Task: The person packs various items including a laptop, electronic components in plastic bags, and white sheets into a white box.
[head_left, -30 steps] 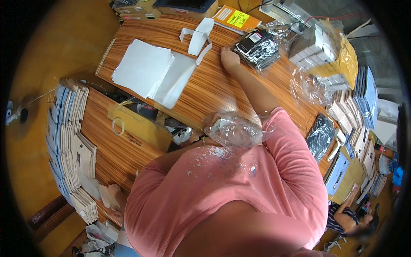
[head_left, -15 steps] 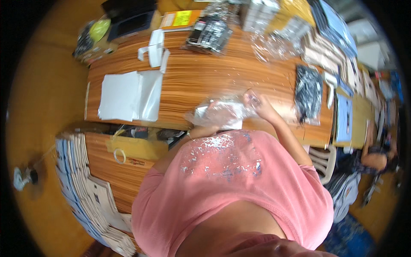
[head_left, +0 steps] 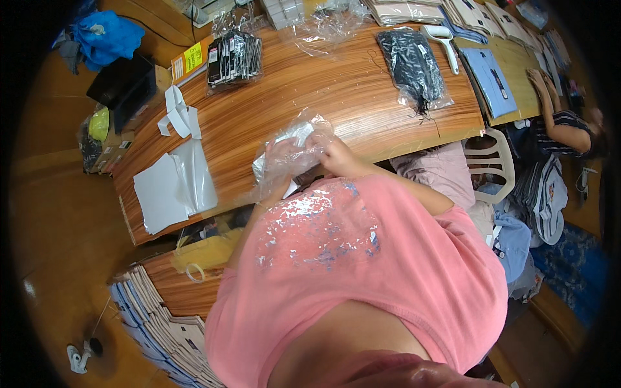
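A crumpled clear plastic bag [head_left: 275, 171] is bunched up in front of my chest, with something white or silvery showing through it. My left hand [head_left: 284, 154] is under or inside the film, its fingers seen only through the plastic and closed around it. From the right, my right hand [head_left: 333, 155] grips the bag's upper side with bent fingers, close beside the left. Part of a white piece [head_left: 291, 189] sticks out below the bag near my shirt. What exactly the bag contains is hard to make out.
White sheets [head_left: 158, 197] and folded white strips [head_left: 178, 113] lie left on the wooden table [head_left: 349, 84]. Bagged black tags [head_left: 233, 58], bagged black cords [head_left: 411, 64] and a lint roller [head_left: 441, 45] lie farther back. A plastic chair [head_left: 495, 165] and another person's arm [head_left: 550, 110] are right.
My right hand has come in from the right to the bag, next to my left hand. The bag is more bunched up. The whole view has turned, shifting the table's things.
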A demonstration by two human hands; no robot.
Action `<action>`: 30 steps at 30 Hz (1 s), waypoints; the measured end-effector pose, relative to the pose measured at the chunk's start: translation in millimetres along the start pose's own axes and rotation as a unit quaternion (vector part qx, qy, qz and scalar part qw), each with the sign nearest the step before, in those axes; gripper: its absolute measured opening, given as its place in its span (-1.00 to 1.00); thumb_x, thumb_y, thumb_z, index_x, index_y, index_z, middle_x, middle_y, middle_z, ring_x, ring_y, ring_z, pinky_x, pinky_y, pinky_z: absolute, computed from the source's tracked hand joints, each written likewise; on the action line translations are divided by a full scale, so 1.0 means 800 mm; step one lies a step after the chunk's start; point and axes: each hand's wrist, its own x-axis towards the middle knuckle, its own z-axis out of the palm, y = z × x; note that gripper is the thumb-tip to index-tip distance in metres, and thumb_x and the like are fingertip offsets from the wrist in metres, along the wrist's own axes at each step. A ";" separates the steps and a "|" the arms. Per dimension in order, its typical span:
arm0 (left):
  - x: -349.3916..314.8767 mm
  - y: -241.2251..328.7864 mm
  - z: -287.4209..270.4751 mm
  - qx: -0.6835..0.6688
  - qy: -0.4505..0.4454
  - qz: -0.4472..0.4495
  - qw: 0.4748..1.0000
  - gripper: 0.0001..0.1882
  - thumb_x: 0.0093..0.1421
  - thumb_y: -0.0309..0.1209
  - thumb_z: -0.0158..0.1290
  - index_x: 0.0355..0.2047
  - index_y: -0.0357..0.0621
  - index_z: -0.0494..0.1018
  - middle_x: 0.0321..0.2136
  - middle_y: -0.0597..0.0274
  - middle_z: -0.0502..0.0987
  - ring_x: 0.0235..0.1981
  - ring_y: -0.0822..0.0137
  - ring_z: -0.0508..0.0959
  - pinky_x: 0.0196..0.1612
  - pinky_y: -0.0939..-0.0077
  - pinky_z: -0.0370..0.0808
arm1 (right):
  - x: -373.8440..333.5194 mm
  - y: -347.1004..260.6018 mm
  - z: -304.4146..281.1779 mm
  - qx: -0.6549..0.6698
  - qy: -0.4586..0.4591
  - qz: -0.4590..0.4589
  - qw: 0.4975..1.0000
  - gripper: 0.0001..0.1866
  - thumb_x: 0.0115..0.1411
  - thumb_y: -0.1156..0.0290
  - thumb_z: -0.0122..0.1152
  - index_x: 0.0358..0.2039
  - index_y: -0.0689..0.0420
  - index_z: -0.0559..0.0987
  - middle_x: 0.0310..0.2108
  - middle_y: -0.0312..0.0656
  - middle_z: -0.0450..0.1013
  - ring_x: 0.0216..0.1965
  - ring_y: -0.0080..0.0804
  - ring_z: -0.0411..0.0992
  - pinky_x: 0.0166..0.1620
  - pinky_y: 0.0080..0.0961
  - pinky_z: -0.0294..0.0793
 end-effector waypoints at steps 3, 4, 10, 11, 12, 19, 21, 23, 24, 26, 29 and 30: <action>0.001 0.003 -0.002 -0.010 -0.015 -0.002 1.000 -0.86 0.05 -0.37 -0.04 -0.42 -0.08 0.48 -0.34 0.26 0.49 -0.06 0.31 0.37 0.14 0.24 0.03 | -0.003 0.003 0.003 -0.032 0.011 -0.056 0.998 -0.85 0.02 0.49 0.05 -0.35 0.21 0.44 -0.37 -0.06 0.38 -0.26 -0.12 0.31 -0.14 -0.33 0.28; 0.007 0.012 -0.010 0.003 -0.042 -0.012 0.999 -0.86 0.06 -0.38 -0.06 -0.41 -0.08 0.47 -0.30 0.26 0.48 -0.03 0.32 0.34 0.17 0.25 -0.02 | -0.002 0.004 0.003 -0.049 0.013 -0.075 0.996 -0.88 0.05 0.49 0.04 -0.37 0.21 0.44 -0.39 -0.11 0.38 -0.28 -0.20 0.33 -0.16 -0.37 0.29; -0.007 -0.020 -0.003 -0.002 -0.092 -0.055 0.994 -0.76 0.12 -0.44 -0.20 -0.23 -0.08 0.40 -0.15 0.26 0.39 0.05 0.37 0.23 0.24 0.28 -0.16 | 0.018 -0.033 -0.025 0.294 -0.124 0.191 0.928 -0.86 0.17 0.33 0.01 -0.38 0.14 0.41 -0.43 -0.40 0.29 -0.27 -0.62 0.23 -0.16 -0.63 0.20; -0.015 -0.042 0.007 0.011 -0.091 -0.053 0.994 -0.75 0.12 -0.45 -0.21 -0.22 -0.07 0.40 -0.15 0.26 0.39 0.06 0.37 0.22 0.24 0.29 -0.16 | 0.024 -0.036 -0.026 0.319 -0.122 0.158 0.926 -0.83 0.17 0.30 0.02 -0.40 0.15 0.40 -0.45 -0.37 0.30 -0.30 -0.60 0.24 -0.19 -0.66 0.20; -0.019 -0.054 0.013 0.020 -0.094 -0.048 0.994 -0.74 0.12 -0.45 -0.21 -0.21 -0.06 0.40 -0.15 0.27 0.39 0.06 0.37 0.22 0.24 0.29 -0.16 | 0.026 -0.034 -0.028 0.360 -0.131 0.171 0.908 -0.83 0.16 0.30 0.02 -0.42 0.15 0.40 -0.45 -0.37 0.31 -0.33 -0.61 0.24 -0.22 -0.66 0.20; -0.007 -0.004 -0.011 -0.017 -0.061 -0.009 0.998 -0.72 0.06 -0.49 -0.15 -0.20 -0.03 0.42 -0.12 0.28 0.38 0.06 0.34 0.22 0.23 0.29 -0.13 | 0.030 -0.016 -0.032 0.266 -0.286 0.259 0.883 -0.85 0.11 0.41 -0.04 -0.54 0.15 0.44 -0.74 -0.29 0.32 -0.67 -0.62 0.22 -0.57 -0.69 0.19; -0.008 -0.004 -0.012 0.015 -0.059 0.020 0.998 -0.73 0.04 -0.49 -0.09 -0.22 -0.03 0.43 -0.11 0.28 0.38 0.04 0.33 0.25 0.22 0.28 -0.11 | 0.036 -0.022 -0.038 0.219 -0.327 0.250 0.885 -0.84 0.10 0.40 0.00 -0.54 0.17 0.49 -0.73 -0.28 0.35 -0.69 -0.63 0.24 -0.61 -0.70 0.18; -0.006 -0.003 -0.013 0.007 -0.044 0.040 0.998 -0.76 0.01 -0.48 -0.04 -0.27 -0.04 0.44 -0.15 0.27 0.40 0.01 0.29 0.29 0.19 0.27 -0.02 | 0.042 -0.017 -0.042 0.206 -0.373 0.234 0.874 -0.85 0.09 0.42 0.01 -0.46 0.19 0.52 -0.72 -0.27 0.38 -0.71 -0.65 0.24 -0.63 -0.71 0.19; -0.004 -0.003 -0.012 0.003 -0.037 0.050 0.998 -0.78 -0.01 -0.47 -0.01 -0.29 -0.05 0.45 -0.17 0.26 0.42 0.00 0.28 0.30 0.17 0.27 0.02 | 0.047 -0.008 -0.043 0.214 -0.401 0.223 0.862 -0.84 0.10 0.45 0.00 -0.39 0.21 0.53 -0.70 -0.25 0.40 -0.71 -0.66 0.24 -0.63 -0.70 0.19; -0.003 0.007 -0.001 -0.160 0.014 -0.150 0.976 -0.83 -0.03 -0.43 0.03 -0.36 -0.05 0.46 -0.24 0.26 0.45 -0.03 0.25 0.33 0.13 0.29 0.08 | 0.051 -0.004 -0.050 0.244 -0.412 0.206 0.853 -0.78 0.09 0.47 0.01 -0.26 0.23 0.53 -0.69 -0.24 0.42 -0.72 -0.69 0.23 -0.64 -0.71 0.20; 0.014 0.016 -0.021 -0.071 -0.008 -0.024 0.997 -0.82 0.00 -0.28 0.05 -0.45 -0.11 0.44 -0.27 0.27 0.45 -0.05 0.23 0.33 0.11 0.25 0.11 | 0.043 0.004 -0.069 0.359 -0.338 0.197 0.847 -0.55 0.05 0.41 0.14 0.00 0.17 0.39 -0.54 -0.23 0.48 -0.58 -0.68 0.31 -0.51 -0.75 0.26; 0.019 0.022 -0.032 0.015 -0.032 0.086 0.996 -0.76 0.02 -0.21 0.05 -0.48 -0.14 0.42 -0.27 0.28 0.44 -0.05 0.23 0.33 0.11 0.22 0.11 | 0.039 0.002 -0.068 0.362 -0.283 0.163 0.873 -0.50 0.04 0.37 0.17 0.03 0.15 0.35 -0.45 -0.23 0.48 -0.51 -0.67 0.32 -0.44 -0.73 0.28</action>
